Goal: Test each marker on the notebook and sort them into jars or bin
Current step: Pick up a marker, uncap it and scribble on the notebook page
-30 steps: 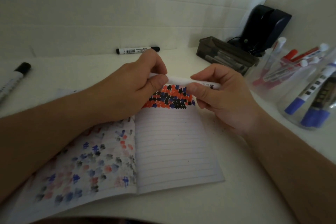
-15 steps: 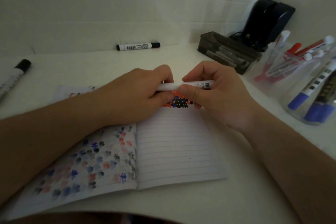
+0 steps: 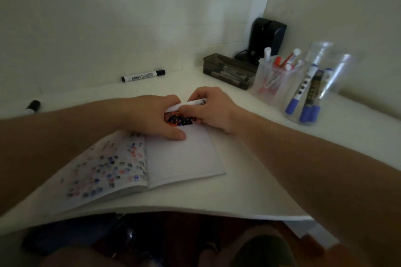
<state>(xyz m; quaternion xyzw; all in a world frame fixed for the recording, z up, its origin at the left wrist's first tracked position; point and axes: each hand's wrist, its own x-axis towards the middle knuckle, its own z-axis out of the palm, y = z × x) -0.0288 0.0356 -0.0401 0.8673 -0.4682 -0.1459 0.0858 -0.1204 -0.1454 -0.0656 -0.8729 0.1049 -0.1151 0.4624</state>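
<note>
Two hands meet on one white marker (image 3: 188,104) above the far edge of the open notebook (image 3: 152,165). The right hand (image 3: 213,109) curls its fingers and thumb round the right part of the barrel; the left hand (image 3: 155,117) closes on the left end, which is hidden inside its fingers, so whether a cap is on there cannot be told. The marker lies nearly level, its long axis running left to right and rising slightly toward the right. Dark print runs along the barrel near the right hand, too small to read.

Under the hands, the right page carries a dense patch of black, blue and red marks (image 3: 181,119) at its top; the left page is scattered with fainter dabs in the same colours. The notebook lies on a white table (image 3: 249,191).

Near the wall lies a black marker (image 3: 143,76), left to right, with a barcode label whose digits cannot be read. Another black-capped marker (image 3: 33,106) shows at the left edge. To the right stand a clear jar of red markers (image 3: 275,80) and a clear jar of blue markers (image 3: 308,95), caps down. Behind them sit a dark tray (image 3: 227,70) holding markers and a dark upright device (image 3: 268,34) in the corner.
</note>
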